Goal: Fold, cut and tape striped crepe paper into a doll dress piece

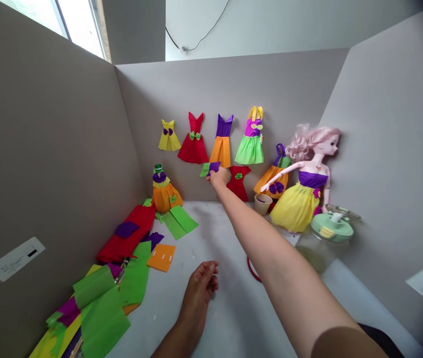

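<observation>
My right hand reaches far forward to the back wall. Its fingers are closed on a small purple-and-green doll garment, partly hidden by the hand. Directly above it on the wall hangs a purple-and-orange doll outfit, and a red doll dress with a green bow is just to its right. Low over the tabletop is my left hand, fingers curled together with nothing visible in them. Nearest to that hand lies an orange piece with white marks.
Several doll dresses line the back wall, including a red one. Left, green sheets and red fabric pile beside a dressed bottle. Right stand a doll, a paper cup and a green-lidded jar.
</observation>
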Action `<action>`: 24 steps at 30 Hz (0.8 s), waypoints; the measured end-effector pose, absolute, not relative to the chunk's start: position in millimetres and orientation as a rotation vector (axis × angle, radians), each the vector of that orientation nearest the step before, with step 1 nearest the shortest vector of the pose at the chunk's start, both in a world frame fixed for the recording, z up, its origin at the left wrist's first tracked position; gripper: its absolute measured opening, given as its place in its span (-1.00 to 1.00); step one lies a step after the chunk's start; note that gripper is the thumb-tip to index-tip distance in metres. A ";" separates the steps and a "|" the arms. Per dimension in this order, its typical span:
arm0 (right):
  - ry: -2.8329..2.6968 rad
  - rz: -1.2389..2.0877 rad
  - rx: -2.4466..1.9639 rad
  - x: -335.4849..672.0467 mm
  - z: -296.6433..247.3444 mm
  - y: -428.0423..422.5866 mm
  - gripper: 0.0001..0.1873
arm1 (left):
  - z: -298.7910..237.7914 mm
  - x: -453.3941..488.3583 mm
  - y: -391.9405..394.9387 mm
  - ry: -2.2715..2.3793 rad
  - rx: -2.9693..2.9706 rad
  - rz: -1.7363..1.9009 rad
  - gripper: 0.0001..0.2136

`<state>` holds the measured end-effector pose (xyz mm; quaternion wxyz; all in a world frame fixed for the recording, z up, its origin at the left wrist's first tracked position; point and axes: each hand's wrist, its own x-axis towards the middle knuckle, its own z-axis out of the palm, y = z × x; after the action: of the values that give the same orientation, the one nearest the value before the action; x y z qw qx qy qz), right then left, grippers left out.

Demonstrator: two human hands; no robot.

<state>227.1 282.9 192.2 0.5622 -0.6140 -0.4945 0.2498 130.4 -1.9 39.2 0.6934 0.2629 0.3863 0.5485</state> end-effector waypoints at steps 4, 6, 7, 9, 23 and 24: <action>-1.069 0.812 -1.419 229.2 167.8 253.4 -0.76 | 37.0 127.4 1.7 0.869 0.566 1.248 -0.64; -1.044 0.917 -1.364 226.1 153.0 228.8 -0.77 | 35.1 125.0 4.3 0.873 0.546 1.272 -0.63; -1.038 0.969 -1.330 224.0 144.8 214.1 -0.78 | 34.0 123.6 5.8 0.874 0.533 1.287 -0.62; -1.037 1.066 -1.254 220.7 127.6 180.6 -0.78 | 32.3 120.3 9.2 0.872 0.503 1.325 -0.63; -1.067 1.394 -1.057 254.1 48.3 21.9 -0.70 | 46.0 115.6 13.0 0.627 0.408 1.364 -0.78; -1.061 1.397 -1.068 256.3 44.6 18.1 -0.69 | 42.9 116.7 12.4 0.640 0.411 1.353 -0.82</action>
<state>256.3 18.1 44.6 0.5176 -0.4448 -0.4419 0.5821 116.7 12.4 42.9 0.7136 0.1856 0.2889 0.6107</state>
